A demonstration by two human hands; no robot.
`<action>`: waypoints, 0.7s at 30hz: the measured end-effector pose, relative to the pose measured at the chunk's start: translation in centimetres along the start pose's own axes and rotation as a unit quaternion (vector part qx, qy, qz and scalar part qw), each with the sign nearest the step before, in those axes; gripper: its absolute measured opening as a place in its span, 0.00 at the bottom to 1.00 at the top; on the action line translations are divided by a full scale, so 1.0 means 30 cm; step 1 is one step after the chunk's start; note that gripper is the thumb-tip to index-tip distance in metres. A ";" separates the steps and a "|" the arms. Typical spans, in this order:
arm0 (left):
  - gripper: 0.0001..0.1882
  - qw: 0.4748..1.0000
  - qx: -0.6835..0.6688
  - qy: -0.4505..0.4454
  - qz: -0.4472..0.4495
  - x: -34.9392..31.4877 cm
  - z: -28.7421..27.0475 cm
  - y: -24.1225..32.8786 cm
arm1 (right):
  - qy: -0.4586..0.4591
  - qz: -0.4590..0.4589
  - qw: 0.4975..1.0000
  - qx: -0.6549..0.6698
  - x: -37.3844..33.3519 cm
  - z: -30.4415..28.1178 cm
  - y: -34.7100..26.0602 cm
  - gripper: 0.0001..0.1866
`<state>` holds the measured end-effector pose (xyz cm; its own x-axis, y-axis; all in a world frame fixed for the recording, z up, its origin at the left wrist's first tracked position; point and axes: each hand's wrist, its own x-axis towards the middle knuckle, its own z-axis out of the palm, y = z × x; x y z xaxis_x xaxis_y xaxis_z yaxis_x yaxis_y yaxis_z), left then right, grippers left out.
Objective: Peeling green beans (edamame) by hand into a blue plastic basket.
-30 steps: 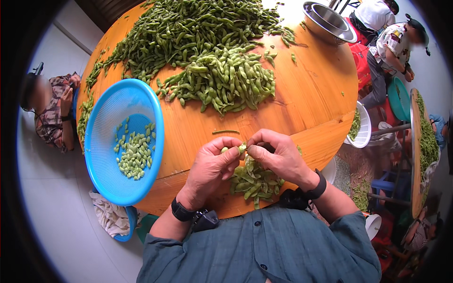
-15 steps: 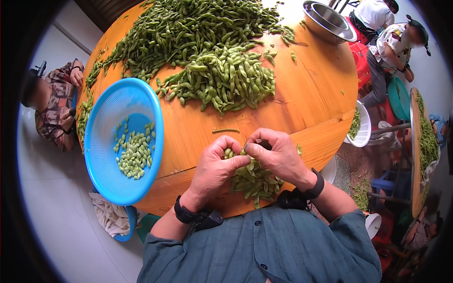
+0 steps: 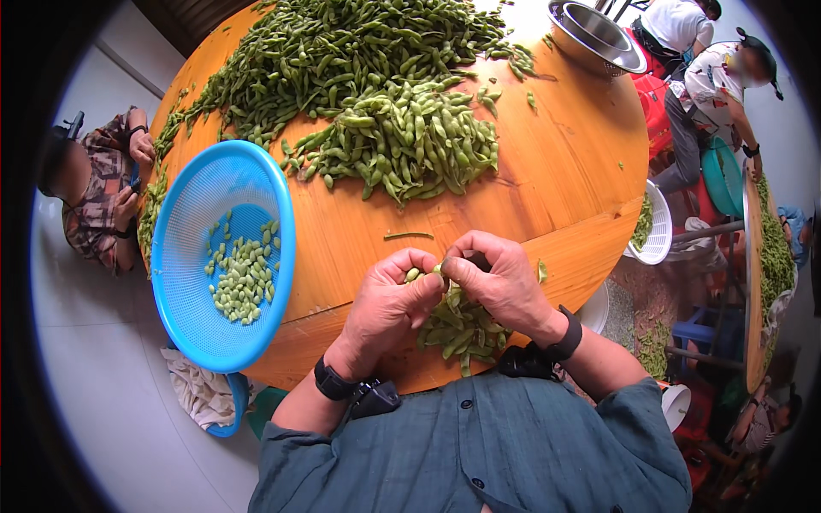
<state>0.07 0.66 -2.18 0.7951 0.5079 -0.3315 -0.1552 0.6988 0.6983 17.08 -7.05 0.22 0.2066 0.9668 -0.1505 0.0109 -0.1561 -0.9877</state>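
Observation:
My left hand (image 3: 380,299) and my right hand (image 3: 506,286) meet over the near part of the table. Between their fingertips they pinch a green soybean pod (image 3: 438,268). Pale shelled beans (image 3: 413,274) show in the curl of my left fingers. Under the hands lies a small pile of flattened pods (image 3: 466,332). To the left, a blue mesh basket (image 3: 289,227) contains shelled green beans (image 3: 245,282). Beyond my hands is a heap of plump pods (image 3: 410,141), touching a larger heap (image 3: 342,56) behind it.
The round wooden table (image 3: 556,162) carries a pod stalk (image 3: 409,235) and metal bowls (image 3: 599,36) at its far right. A white basket (image 3: 657,227) of pods stands past the right edge. Other people sit left and right; a second table (image 3: 753,282) holds more pods.
My hands stay nearly in place, with the left fingers and thumb shifting slightly around the pod. At right, a person now reaches down to the second table.

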 end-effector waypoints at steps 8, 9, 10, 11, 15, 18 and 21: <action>0.10 1.000 -0.007 -0.004 -0.009 0.002 -0.003 -0.001 | 0.003 0.019 0.999 0.033 -0.003 -0.001 0.000 0.08; 0.10 1.000 -0.004 -0.005 -0.010 0.002 -0.002 0.000 | 0.003 0.023 0.999 0.043 -0.004 -0.002 0.002 0.07; 0.09 1.000 -0.008 -0.004 -0.008 0.005 -0.005 -0.001 | 0.003 0.028 0.998 0.053 -0.004 -0.005 0.004 0.07; 0.09 1.000 -0.011 -0.003 -0.007 0.009 -0.010 -0.004 | 0.003 0.032 0.998 0.063 -0.004 -0.007 0.005 0.07; 0.11 1.000 -0.003 0.009 -0.011 0.007 -0.004 -0.002 | 0.008 -0.010 1.000 0.009 -0.004 -0.007 0.001 0.07; 0.13 0.998 -0.043 0.044 -0.017 0.009 0.006 0.001 | -0.004 -0.133 0.987 -0.087 0.003 -0.004 0.011 0.06; 0.14 0.998 -0.029 0.047 -0.001 0.018 0.005 0.017 | -0.081 -0.233 0.950 -0.194 -0.001 -0.019 0.011 0.09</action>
<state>0.51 1.22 -1.91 0.7366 0.5504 -0.3930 -0.1901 0.7262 0.6606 17.63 -7.26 -0.07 -0.0613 0.9628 0.2632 0.4302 0.2634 -0.8634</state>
